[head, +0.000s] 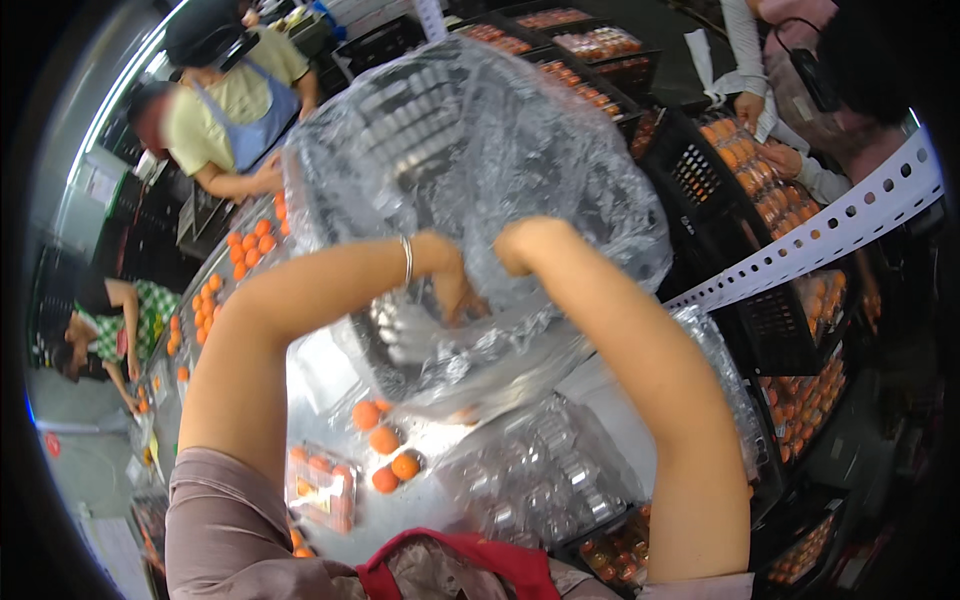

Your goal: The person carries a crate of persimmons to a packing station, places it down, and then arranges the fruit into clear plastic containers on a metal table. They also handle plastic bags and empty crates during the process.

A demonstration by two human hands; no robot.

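Observation:
A large clear plastic bag [555,172] lies in front of me over a metal table [307,375], with stacked clear plastic clamshell trays [412,124] showing inside it. My left hand [454,289] reaches into the bag's near side, fingers pointing down; whether they grip anything is not clear. My right hand [521,240] is bent at the wrist against the bag's film, its fingers hidden. Nearer to me lie loose orange citrus fruits [385,441], a filled clamshell pack [322,487] and several empty clear clamshells [540,472].
A white perforated strip [817,232] crosses at right beside black plastic crates [690,172] of packed fruit. One co-worker [240,112] stands at upper left, another [127,322] at far left, a third [810,97] at upper right. More loose fruit [251,247] lies along the left.

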